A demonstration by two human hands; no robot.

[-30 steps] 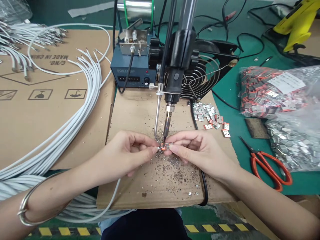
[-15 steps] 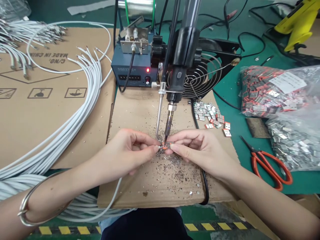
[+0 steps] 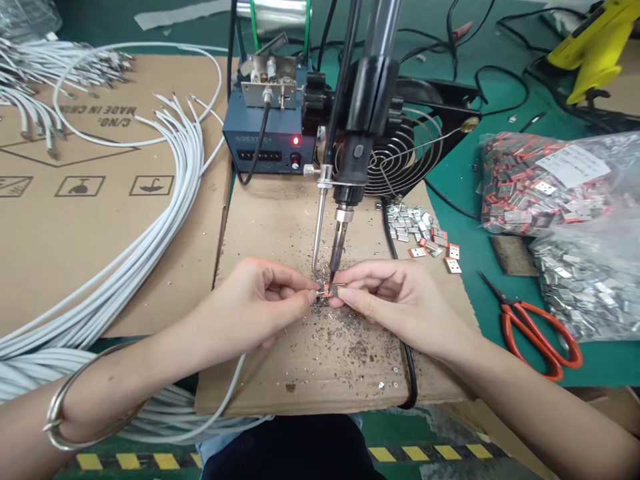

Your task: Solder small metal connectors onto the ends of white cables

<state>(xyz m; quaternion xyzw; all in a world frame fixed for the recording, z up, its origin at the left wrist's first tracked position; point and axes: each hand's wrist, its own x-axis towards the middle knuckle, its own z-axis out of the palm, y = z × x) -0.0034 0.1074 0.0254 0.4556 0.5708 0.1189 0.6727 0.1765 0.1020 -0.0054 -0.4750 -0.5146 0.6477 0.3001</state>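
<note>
My left hand (image 3: pixel 260 307) pinches the stripped end of a white cable (image 3: pixel 227 393) that runs back under my wrist. My right hand (image 3: pixel 395 300) pinches a small red and metal connector (image 3: pixel 331 289). Both meet under the tip of the fixed soldering iron (image 3: pixel 340 237), beside the bent solder feed tube (image 3: pixel 317 233). The work sits over a cardboard pad (image 3: pixel 280 227) strewn with solder crumbs.
A blue solder station (image 3: pixel 263 143) and a black fan (image 3: pixel 405 153) stand behind. Loose connectors (image 3: pixel 420 230) lie to the right, with bags of parts (image 3: pixel 550 187) and orange scissors (image 3: pixel 540 333). White cable bundles (image 3: pixel 150 233) cross the carton at left. A yellow tool (image 3: pixel 595 47) is at the back right.
The station's red lamp lit up after the earliest frame. My hands stay pinched at the iron tip, shifted only slightly.
</note>
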